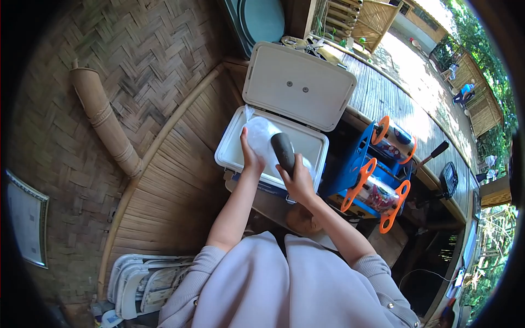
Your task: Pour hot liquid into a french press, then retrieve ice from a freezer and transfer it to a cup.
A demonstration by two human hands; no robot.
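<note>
A knotted clear plastic bag of ice (259, 133) rests over the open top of a white and blue cooler box (229, 155). My left hand (252, 159) grips the bag's left side, the fingers spread along it. In my right hand (298, 180) is a dark grey stone pestle (283, 151), its rounded end against or just above the bag. Part of the bag is hidden behind the pestle and that hand. The cooler's beige lid (299, 84) stands tipped back on its hinges, away from me.
Close on the right stands a blue cup-sealing machine (348, 156) with orange reels and printed film. Bamboo counter slats (381, 96) run behind it. A woven wall (164, 53) with a bamboo tube (106, 119) borders the left, above folded chairs (135, 283). People (464, 91) are outside.
</note>
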